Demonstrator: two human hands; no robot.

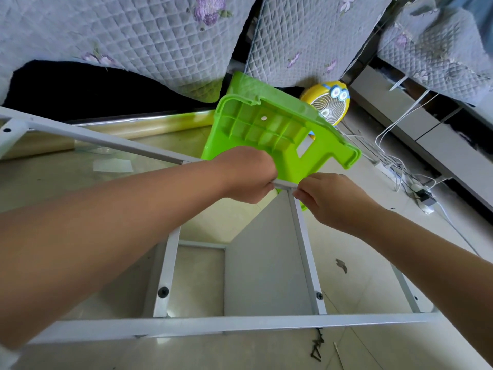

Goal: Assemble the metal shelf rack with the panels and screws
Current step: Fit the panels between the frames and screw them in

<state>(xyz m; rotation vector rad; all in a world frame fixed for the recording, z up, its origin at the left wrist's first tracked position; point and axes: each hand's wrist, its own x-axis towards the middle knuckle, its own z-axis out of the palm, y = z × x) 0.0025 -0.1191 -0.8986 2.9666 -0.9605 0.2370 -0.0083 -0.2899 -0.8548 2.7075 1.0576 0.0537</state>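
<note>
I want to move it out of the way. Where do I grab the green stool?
The green stool lies tipped on its side, hollow ribbed underside facing us. Probably hook its upper rim from above; that lip is free.

Rack corner (285, 186) mostly hidden between left hand (246, 173) and right hand (328, 198); long rail (101, 141) cut off at left edge.

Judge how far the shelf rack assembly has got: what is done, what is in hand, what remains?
Done: two black screws fasten uprights to the front rail, with a grey panel between. In hand: left hand and right hand pinch the top corner, where no screw shows. Left: probably fixing that corner and the long rail; dark pieces on the floor may be spare screws.
</note>
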